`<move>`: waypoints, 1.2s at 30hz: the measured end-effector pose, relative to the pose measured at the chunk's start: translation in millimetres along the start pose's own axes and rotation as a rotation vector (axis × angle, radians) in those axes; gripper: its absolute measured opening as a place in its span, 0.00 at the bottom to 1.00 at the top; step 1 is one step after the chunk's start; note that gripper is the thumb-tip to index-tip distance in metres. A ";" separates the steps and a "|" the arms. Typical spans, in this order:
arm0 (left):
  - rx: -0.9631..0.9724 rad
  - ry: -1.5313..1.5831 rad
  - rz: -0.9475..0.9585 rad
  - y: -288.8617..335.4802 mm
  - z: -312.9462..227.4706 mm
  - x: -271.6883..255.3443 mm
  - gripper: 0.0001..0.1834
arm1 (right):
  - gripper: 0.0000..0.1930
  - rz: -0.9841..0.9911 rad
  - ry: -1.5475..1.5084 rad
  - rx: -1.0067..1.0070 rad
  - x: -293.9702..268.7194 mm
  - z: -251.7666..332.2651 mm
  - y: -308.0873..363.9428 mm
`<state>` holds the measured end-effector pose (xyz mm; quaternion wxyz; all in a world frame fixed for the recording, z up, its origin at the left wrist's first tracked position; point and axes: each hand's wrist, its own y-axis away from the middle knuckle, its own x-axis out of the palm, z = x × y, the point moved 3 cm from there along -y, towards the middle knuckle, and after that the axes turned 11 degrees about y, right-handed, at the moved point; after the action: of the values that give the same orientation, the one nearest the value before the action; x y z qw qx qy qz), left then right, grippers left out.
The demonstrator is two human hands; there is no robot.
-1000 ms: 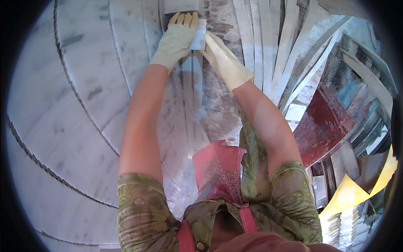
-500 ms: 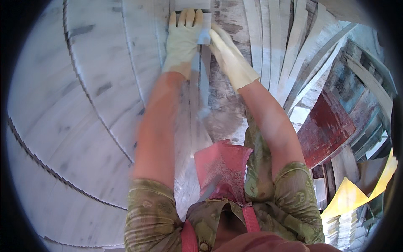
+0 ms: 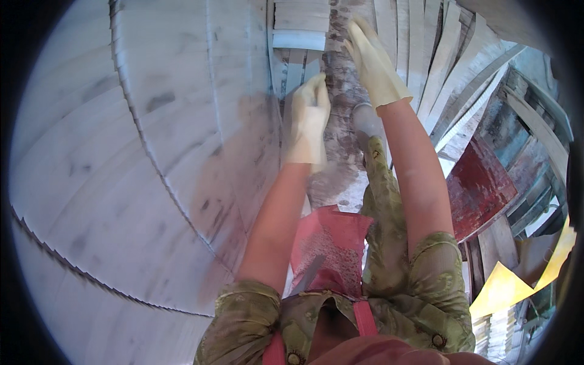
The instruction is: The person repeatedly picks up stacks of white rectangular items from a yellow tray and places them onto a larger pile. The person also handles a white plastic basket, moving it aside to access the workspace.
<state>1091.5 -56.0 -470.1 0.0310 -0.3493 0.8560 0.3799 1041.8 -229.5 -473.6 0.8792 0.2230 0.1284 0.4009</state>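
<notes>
— Gloves on both hands, pale rubber ones. Where does each sit?

— The left hand [image 3: 307, 125] rests at the edge of the big grey-veined white marble slabs [image 3: 152, 152], next to the narrow white marble strips [image 3: 298, 24] stacked ahead. Its fingers are curled downward, pressed against the stone edge; whether they clasp anything, I cannot tell.

— And the other?

— The right hand [image 3: 374, 64] reaches further forward, fingers stretched out and nearly straight, palm lying flat on the dusty grey stone surface [image 3: 340, 91] between the strips. It has hold of nothing visible.

— What lies about them?

— To the right, leaning pale stone strips [image 3: 450, 55] fan out, and below them sits a dark red flat slab [image 3: 480, 188]. A yellow sheet [image 3: 505, 286] shows near the lower right rim.

— The person's clothing?

— Olive patterned short sleeves [image 3: 438, 267] and a pink-red apron [image 3: 328, 249] hanging down between the forearms.

— Are the hands touching?

— No, they are apart, the right ahead of the left, with the grey dusty surface between them.
</notes>
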 end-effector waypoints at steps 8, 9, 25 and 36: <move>-0.323 0.473 -0.282 51.5 -39.9 -47.6 0.29 | 0.30 -0.020 0.560 -0.395 46.8 32.5 -46.5; -0.315 0.475 -0.335 60.2 -48.6 -39.1 0.30 | 0.30 -0.040 0.607 -0.403 52.1 31.7 -50.1; -0.279 0.532 -0.145 29.9 8.2 -56.1 0.30 | 0.30 -0.011 0.702 -0.285 22.8 29.9 -51.4; -0.129 0.412 -0.079 29.7 14.1 -55.9 0.32 | 0.32 -0.055 0.789 -0.349 48.4 17.2 -26.9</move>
<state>1112.1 -0.5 -443.6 -0.1521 -0.4543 0.8037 0.3528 1097.4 -213.2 -474.2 0.7978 -0.1028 0.3908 0.4475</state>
